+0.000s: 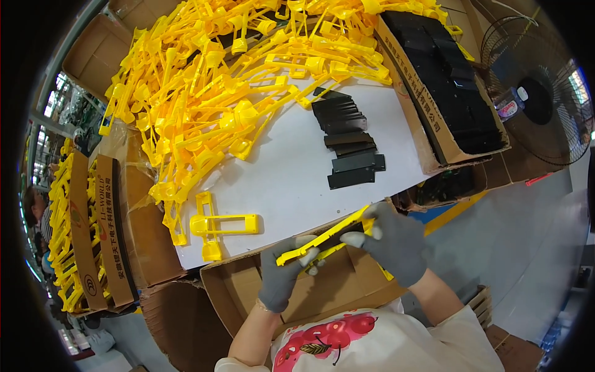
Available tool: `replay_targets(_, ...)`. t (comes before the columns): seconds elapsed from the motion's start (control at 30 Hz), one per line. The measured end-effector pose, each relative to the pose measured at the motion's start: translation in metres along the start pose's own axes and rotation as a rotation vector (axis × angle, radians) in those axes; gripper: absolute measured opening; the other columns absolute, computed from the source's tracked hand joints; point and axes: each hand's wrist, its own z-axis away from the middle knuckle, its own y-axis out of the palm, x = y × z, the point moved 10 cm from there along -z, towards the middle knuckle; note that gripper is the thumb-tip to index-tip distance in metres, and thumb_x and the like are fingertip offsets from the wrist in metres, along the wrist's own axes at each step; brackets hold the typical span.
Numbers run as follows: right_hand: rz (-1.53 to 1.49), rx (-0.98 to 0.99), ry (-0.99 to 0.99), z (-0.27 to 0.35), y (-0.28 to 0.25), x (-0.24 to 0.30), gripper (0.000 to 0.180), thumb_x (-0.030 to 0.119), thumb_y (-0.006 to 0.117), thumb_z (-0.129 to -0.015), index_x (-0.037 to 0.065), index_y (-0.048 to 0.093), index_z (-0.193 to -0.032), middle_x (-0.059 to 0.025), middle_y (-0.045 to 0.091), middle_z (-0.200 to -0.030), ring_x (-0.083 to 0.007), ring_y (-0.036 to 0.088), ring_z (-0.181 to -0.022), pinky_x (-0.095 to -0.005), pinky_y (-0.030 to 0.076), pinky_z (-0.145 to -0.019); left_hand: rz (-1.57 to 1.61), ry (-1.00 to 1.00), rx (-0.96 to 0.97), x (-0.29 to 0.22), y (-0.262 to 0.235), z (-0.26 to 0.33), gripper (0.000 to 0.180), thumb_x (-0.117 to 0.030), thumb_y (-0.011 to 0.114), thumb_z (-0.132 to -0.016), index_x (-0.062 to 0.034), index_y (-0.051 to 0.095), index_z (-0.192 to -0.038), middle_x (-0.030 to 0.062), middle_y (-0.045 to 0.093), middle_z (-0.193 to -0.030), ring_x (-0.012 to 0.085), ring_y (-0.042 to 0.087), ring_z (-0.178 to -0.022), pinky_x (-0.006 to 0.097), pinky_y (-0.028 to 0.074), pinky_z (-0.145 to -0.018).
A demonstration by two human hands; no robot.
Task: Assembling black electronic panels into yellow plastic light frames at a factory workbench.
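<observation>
At nine o'clock a tall brown cardboard carton (105, 229) with dark printing on its side stands crammed with yellow plastic frames. From ten to twelve o'clock a big heap of yellow plastic moulded parts (235, 80) spills over the white tabletop (291, 173), and a single yellow rectangular frame (217, 224) lies apart near its front edge. At six o'clock the grey-gloved left hand (282, 273) pinches one end of a long yellow plastic strip (325, 239); the grey-gloved right hand (393, 242) grips the other end, above an open brown box (235, 294). Black flat rectangular plates (350, 139) lie stacked near centre. At one o'clock a printed cardboard tray (427, 118) holds more black plates; a black wire-guard fan (533, 93) stands at two.
</observation>
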Motion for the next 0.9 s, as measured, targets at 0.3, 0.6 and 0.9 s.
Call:
replay_targets(0.3, -0.243, 0.192, 0.107, 0.059, 0.032, -0.033, 0.028, 0.04, 0.073, -0.081, 0.012, 0.067, -0.085, -0.0053, 0.062, -0.062, -0.023, 0.064, -0.058, -0.034, 0.049, -0.055, -0.174, -0.093, 0.239, 0.024, 0.011, 0.002, 0.025, -0.006, 0.07, -0.086, 0.0046, 0.067, -0.108, 0.0067, 0.069, -0.078, 0.0065, 0.061, -0.062, 0.02, 0.049, -0.056)
replay_targets(0.6, -0.159, 0.114, 0.067, 0.03, -0.016, -0.047, 0.032, 0.039, 0.071, -0.082, 0.016, 0.064, -0.101, -0.0068, 0.065, -0.084, -0.0255, 0.065, -0.073, -0.0354, 0.051, -0.064, -0.28, -0.393, 0.481, 0.082, 0.011, -0.024, 0.029, -0.008, 0.067, -0.088, -0.001, 0.051, -0.111, 0.0093, 0.067, -0.084, 0.0143, 0.066, -0.07, 0.023, 0.05, -0.054)
replay_targets(0.9, 0.343, 0.181, -0.5, -0.101, 0.062, -0.007, 0.043, 0.014, 0.074, -0.066, 0.01, 0.06, -0.106, -0.0089, 0.054, -0.11, -0.0286, 0.061, -0.093, -0.0389, 0.052, -0.073, -1.551, 0.149, -0.04, 0.024, 0.053, -0.044, 0.043, -0.049, 0.065, -0.083, -0.0058, 0.06, -0.081, 0.0158, 0.066, -0.076, 0.0318, 0.066, -0.068, 0.041, 0.051, -0.058)
